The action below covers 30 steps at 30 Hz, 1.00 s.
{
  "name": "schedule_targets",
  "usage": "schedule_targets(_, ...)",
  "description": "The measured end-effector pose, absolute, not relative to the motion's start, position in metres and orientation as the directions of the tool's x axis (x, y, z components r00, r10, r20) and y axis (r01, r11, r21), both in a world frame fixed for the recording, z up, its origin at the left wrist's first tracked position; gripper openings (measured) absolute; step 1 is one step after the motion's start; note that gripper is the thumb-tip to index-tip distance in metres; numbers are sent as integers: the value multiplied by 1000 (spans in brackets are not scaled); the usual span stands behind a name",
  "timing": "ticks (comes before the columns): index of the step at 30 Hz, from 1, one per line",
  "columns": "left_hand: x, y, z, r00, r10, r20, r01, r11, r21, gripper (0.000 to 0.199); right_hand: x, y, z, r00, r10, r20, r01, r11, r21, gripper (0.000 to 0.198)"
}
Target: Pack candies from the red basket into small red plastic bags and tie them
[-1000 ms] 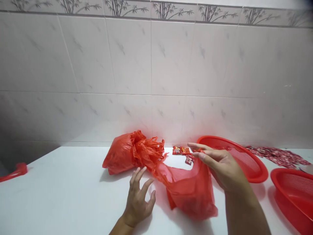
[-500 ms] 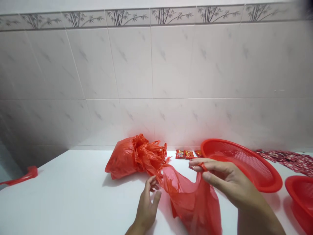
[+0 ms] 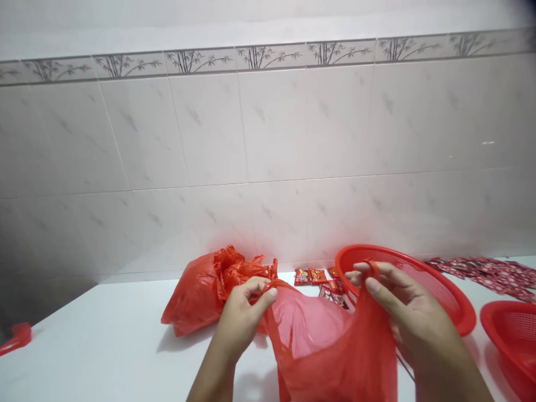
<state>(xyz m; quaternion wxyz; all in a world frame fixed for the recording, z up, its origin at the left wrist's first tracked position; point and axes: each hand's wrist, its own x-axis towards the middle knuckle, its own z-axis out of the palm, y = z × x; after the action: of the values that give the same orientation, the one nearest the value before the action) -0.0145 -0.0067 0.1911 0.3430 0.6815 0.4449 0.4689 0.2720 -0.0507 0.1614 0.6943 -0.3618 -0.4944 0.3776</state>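
Note:
A thin red plastic bag (image 3: 335, 368) hangs between my two hands, its mouth spread wide and its lower part cut off by the frame's bottom edge. My left hand (image 3: 247, 307) pinches one handle between thumb and fingers. The other handle is gripped by my right hand (image 3: 406, 307), with the plastic looped up over its fingers. Behind my left hand lies a full, tied red plastic bag (image 3: 192, 296), its crumpled top turned to the right. What either bag contains is hidden.
Small red snack packets (image 3: 317, 276) lie by the wall. A large red mesh basket (image 3: 464, 315) leans behind my right hand, with a smaller red basket (image 3: 498, 340) at the right edge. Many red patterned packets (image 3: 494, 273) are spread behind. Red plastic (image 3: 19, 338) lies far left.
My left hand has closed on the bag's left handle, and the bag has been raised and its mouth pulled wider. The view has shifted, showing more packets near the large basket.

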Motion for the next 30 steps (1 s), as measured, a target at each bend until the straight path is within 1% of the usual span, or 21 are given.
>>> schedule_targets(2,-16,-20,202,143,901,409,247,-433,867,40,267,-50,162,254,882,397,-160,443,-882,44)
schedule_targets(4,-18,-29,205,97,870,483,227,-492,841,40,260,-49,164,289,860,421,-148,475,-868,46)
schedule_targets(6,-19,-34,204,87,852,516,203,-522,828,39,252,-50,167,291,849,441,-113,489,-865,48)
schedule_targets(10,-16,-41,196,186,871,454,92,-476,875,35,239,-55,174,108,902,417,-52,424,-904,50)
schedule_targets(12,-12,-44,191,203,887,415,33,-429,902,43,233,-60,175,69,915,398,-69,403,-913,50)
schedule_targets(14,-8,-47,186,193,893,408,20,-419,908,51,225,-64,176,13,929,371,-55,371,-927,56)
schedule_targets(16,-5,-49,181,224,865,450,55,-472,880,52,214,-66,176,-75,933,353,-27,352,-936,64)
schedule_targets(18,-2,-51,178,306,813,495,104,-545,832,49,201,-65,178,-183,925,331,-2,337,-942,69)
schedule_targets(19,-1,-52,176,340,791,509,128,-575,808,47,196,-64,179,-227,919,321,6,331,-944,68)
schedule_targets(21,1,-54,175,371,766,525,169,-611,773,44,187,-62,183,-287,906,312,27,333,-942,58)
schedule_targets(22,2,-55,175,368,765,528,188,-617,764,42,185,-62,185,-296,902,316,42,343,-938,49)
schedule_targets(25,6,-61,178,356,762,541,223,-632,742,39,187,-61,188,-258,899,353,106,390,-915,14)
schedule_targets(26,8,-63,180,356,759,545,228,-637,737,39,189,-61,188,-238,899,367,129,404,-906,9)
schedule_targets(30,13,-68,186,382,748,543,246,-649,720,40,204,-57,180,-188,896,403,185,435,-881,32)
